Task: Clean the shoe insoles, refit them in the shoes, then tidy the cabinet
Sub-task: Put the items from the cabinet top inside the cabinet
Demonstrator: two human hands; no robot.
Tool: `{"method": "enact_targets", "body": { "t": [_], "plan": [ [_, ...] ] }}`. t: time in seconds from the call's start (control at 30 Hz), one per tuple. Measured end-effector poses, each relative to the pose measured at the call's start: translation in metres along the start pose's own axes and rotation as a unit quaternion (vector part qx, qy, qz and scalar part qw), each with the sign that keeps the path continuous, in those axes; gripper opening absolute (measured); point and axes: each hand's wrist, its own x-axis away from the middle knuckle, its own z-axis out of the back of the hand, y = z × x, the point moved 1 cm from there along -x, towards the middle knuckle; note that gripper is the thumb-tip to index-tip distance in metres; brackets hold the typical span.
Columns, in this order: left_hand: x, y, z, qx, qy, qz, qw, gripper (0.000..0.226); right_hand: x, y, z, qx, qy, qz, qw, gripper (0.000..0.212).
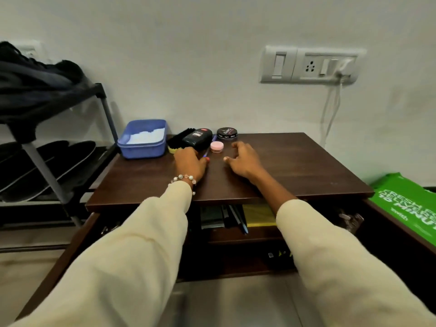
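Hands (191,162) (243,160) rest on dark brown cabinet (295,166), doors open.

A single wide-angle view is given from the head, directed forward and downward. The dark wooden cabinet (283,166) is seen from close above and in front, its top filling the middle of the frame, with the white wall (188,55) behind it. Both cream sleeves are followed from the lower corners inward. Straight edges are bent near the borders. No second view is supplied.

tub (142,139) left on cabinet (295,166), tin (227,134) behind jar (216,146)
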Motion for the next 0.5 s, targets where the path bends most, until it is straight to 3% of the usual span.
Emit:
{"method": "enact_targets", "body": {
  "t": [0.1,0.27,0.5],
  "plan": [
    [-0.007,0.004,-0.002,-0.044,0.005,-0.006,0.999,0.044,-0.013,-0.007,-0.013,0.097,-0.011,0.034,0.995,0.057],
    [-0.005,0.016,-0.004,-0.136,0.024,-0.065,0.988,0.036,-0.027,-0.009,-0.021,0.142,-0.006,0.085,0.986,0.051],
    [0.012,0.023,0.009,-0.144,0.025,-0.054,0.988,0.028,-0.022,-0.006,-0.022,0.004,0.066,0.08,0.995,0.034]
  ]
}}
